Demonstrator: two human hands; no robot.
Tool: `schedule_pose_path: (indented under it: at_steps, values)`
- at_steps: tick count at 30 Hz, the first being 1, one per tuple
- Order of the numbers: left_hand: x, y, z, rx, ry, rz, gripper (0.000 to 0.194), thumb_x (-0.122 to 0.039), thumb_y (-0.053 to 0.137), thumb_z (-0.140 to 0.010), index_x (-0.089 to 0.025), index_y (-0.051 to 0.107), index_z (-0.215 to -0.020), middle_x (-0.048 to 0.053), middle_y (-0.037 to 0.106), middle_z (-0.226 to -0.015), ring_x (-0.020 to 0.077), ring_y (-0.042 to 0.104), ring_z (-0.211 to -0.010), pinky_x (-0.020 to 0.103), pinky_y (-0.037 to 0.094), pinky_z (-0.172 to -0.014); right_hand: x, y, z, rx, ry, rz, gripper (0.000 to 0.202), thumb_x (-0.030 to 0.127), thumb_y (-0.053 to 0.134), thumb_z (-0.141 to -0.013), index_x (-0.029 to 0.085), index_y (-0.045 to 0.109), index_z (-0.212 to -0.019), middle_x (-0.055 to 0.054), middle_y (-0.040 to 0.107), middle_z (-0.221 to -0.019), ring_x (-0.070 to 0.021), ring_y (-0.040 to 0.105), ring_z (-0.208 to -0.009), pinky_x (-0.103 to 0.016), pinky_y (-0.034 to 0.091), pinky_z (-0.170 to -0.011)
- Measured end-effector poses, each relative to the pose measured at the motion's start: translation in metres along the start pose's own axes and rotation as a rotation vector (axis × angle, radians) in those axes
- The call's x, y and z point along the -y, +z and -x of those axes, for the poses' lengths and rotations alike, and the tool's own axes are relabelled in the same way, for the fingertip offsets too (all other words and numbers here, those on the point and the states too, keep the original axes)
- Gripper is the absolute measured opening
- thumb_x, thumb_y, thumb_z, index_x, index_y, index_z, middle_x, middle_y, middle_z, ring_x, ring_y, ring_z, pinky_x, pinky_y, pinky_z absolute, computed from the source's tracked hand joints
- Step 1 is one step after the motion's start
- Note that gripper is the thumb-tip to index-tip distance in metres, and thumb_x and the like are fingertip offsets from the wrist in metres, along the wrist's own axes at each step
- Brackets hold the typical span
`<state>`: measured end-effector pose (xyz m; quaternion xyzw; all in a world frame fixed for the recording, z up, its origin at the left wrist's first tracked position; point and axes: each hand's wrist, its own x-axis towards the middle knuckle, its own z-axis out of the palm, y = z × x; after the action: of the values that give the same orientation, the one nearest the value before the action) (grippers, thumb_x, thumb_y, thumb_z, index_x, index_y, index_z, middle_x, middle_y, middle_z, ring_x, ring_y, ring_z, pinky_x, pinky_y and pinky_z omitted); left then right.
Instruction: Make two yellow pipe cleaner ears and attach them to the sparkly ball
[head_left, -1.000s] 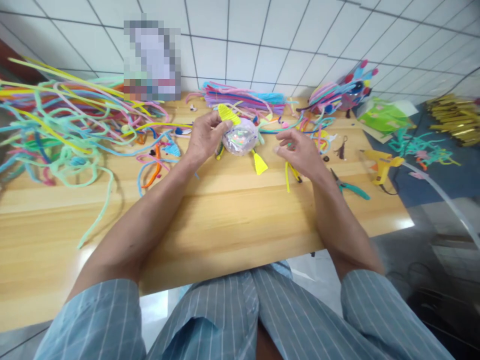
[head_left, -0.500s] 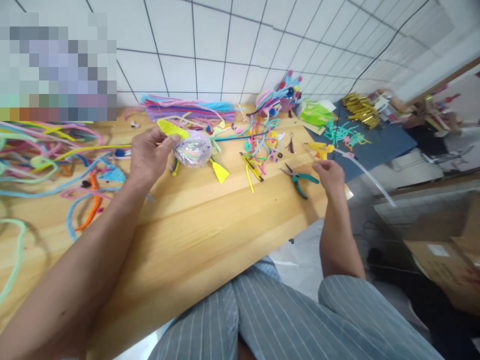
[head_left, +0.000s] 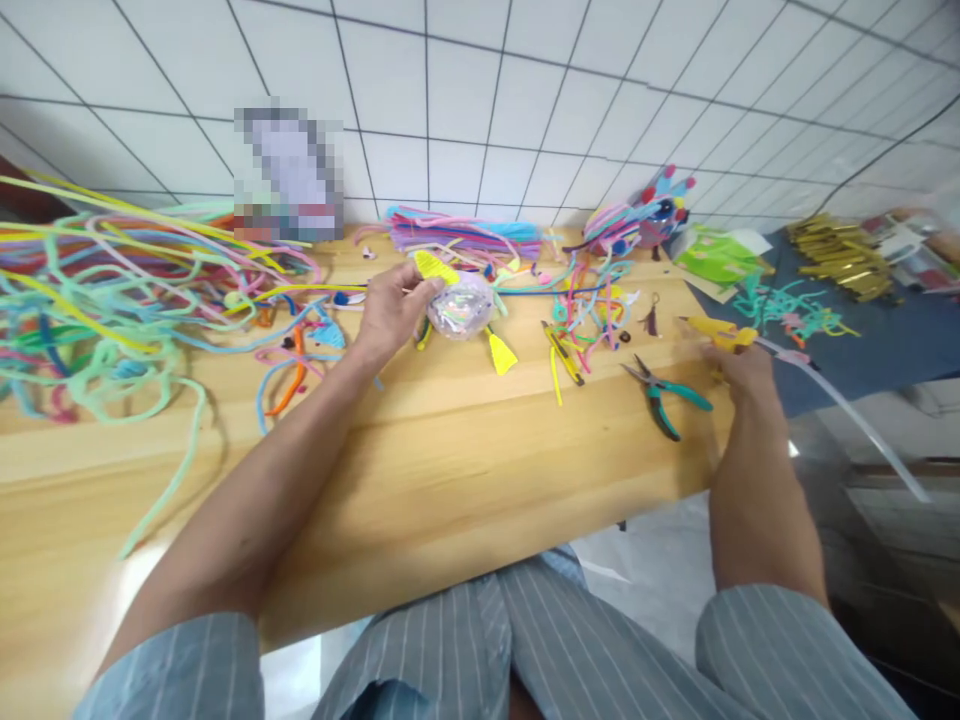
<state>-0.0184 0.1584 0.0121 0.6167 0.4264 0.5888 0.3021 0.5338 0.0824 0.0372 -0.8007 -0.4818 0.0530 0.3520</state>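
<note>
Near table's right edge, right hand on glue gun, left hand gripping ball

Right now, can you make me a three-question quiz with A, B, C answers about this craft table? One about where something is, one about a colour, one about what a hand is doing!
1. Where do the pliers lie?
A. On the wooden table
B. On the floor
C. In the left hand

2. What colour are the pliers' handles?
A. Red
B. Teal
C. White

3. What is the left hand doing?
A. Lying flat and empty
B. Holding scissors
C. Holding a shiny ball

Answers:
1. A, they rest on the wood between the two hands.
2. B, both handles look teal green.
3. C, the fingers wrap the ball's side, while the right hand is at the yellow glue gun.
</note>
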Motion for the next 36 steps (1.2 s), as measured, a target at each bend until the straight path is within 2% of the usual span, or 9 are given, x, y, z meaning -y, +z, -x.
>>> schedule_pose_path:
  at_steps: [3, 5, 10, 14, 17, 21, 25, 31, 36]
  values:
    - [-0.001, 0.001, 0.001, 0.003, 0.009, 0.019, 0.041, -0.059, 0.077, -0.088, -0.021, 0.072, -0.074, 0.003, 0.074, -0.075, 0.0180, 0.065, -0.070, 0.029, 0.052, -0.064, 0.008, 0.003, 0.001, -0.018, 0.196, -0.057, 0.037, 0.042, 0.079, -0.085, 0.033, 0.054, -0.059, -0.002, 0.051, -0.057, -0.0214, 0.048, -0.055, -0.046, 0.042, -0.060]
    - [-0.001, 0.002, 0.001, 0.008, 0.012, 0.020, 0.041, -0.059, 0.077, -0.088, -0.020, 0.074, -0.077, 0.004, 0.076, -0.078, 0.0181, 0.066, -0.071, 0.029, 0.053, -0.067, 0.017, 0.003, 0.003, -0.039, 0.247, -0.108, 0.031, 0.035, 0.083, -0.081, 0.030, 0.058, -0.063, 0.000, 0.056, -0.061, -0.0207, 0.050, -0.058, -0.044, 0.044, -0.063]
    - [0.003, 0.001, 0.000, 0.029, 0.005, 0.039, 0.042, -0.061, 0.079, -0.087, -0.020, 0.076, -0.079, 0.004, 0.078, -0.081, 0.0192, 0.067, -0.074, 0.031, 0.056, -0.073, 0.061, -0.003, 0.012, -0.043, 0.147, -0.290, 0.019, 0.009, 0.076, -0.074, 0.025, 0.068, -0.079, -0.001, 0.070, -0.084, -0.0175, 0.061, -0.071, -0.036, 0.049, -0.075]
    - [0.005, 0.001, 0.001, 0.005, 0.013, 0.011, 0.042, -0.061, 0.078, -0.089, -0.022, 0.073, -0.075, 0.003, 0.076, -0.076, 0.0190, 0.066, -0.071, 0.031, 0.055, -0.070, 0.115, -0.002, 0.033, 0.113, -0.109, -0.446, 0.017, 0.017, 0.073, -0.078, 0.024, 0.076, -0.093, -0.007, 0.078, -0.101, -0.0155, 0.065, -0.070, -0.034, 0.048, -0.073]
    - [0.005, 0.001, 0.002, -0.001, 0.022, 0.011, 0.042, -0.060, 0.078, -0.090, -0.022, 0.072, -0.074, 0.003, 0.075, -0.076, 0.0189, 0.066, -0.071, 0.031, 0.055, -0.070, 0.156, 0.008, 0.058, 0.278, -0.270, -0.489, 0.020, 0.026, 0.075, -0.080, 0.022, 0.079, -0.099, -0.006, 0.078, -0.091, -0.0159, 0.064, -0.070, -0.032, 0.047, -0.068]
    - [0.002, 0.002, 0.001, 0.017, 0.009, 0.041, 0.043, -0.061, 0.079, -0.088, -0.020, 0.074, -0.077, 0.004, 0.077, -0.080, 0.0184, 0.067, -0.073, 0.031, 0.056, -0.072, 0.199, 0.031, 0.088, 0.529, -0.382, -0.525, 0.024, 0.042, 0.078, -0.086, 0.024, 0.078, -0.102, -0.003, 0.080, -0.101, -0.0168, 0.067, -0.078, -0.031, 0.054, -0.072]
    - [-0.001, 0.003, 0.001, 0.035, -0.002, 0.049, 0.048, -0.068, 0.077, -0.087, -0.020, 0.077, -0.082, 0.005, 0.080, -0.086, 0.0203, 0.069, -0.079, 0.030, 0.056, -0.073, 0.227, 0.057, 0.104, 0.704, -0.479, -0.430, 0.026, 0.044, 0.076, -0.086, 0.023, 0.078, -0.100, -0.005, 0.080, -0.101, -0.0223, 0.070, -0.085, -0.036, 0.059, -0.077]
    - [0.003, 0.002, 0.001, 0.029, 0.004, 0.013, 0.045, -0.064, 0.077, -0.089, -0.019, 0.077, -0.083, 0.005, 0.078, -0.083, 0.0192, 0.067, -0.076, 0.030, 0.054, -0.071, 0.247, 0.080, 0.110, 0.707, -0.624, -0.356, 0.028, 0.047, 0.070, -0.090, 0.023, 0.078, -0.101, -0.006, 0.081, -0.102, -0.0287, 0.073, -0.097, -0.045, 0.061, -0.091]
    - [0.001, 0.002, 0.001, 0.039, 0.016, 0.025, 0.044, -0.063, 0.077, -0.090, -0.019, 0.077, -0.082, 0.005, 0.080, -0.085, 0.0196, 0.069, -0.078, 0.030, 0.056, -0.073, 0.249, 0.084, 0.107, 0.684, -0.619, -0.351, 0.028, 0.047, 0.071, -0.090, 0.023, 0.079, -0.101, -0.006, 0.082, -0.105, -0.0295, 0.075, -0.100, -0.047, 0.061, -0.095]
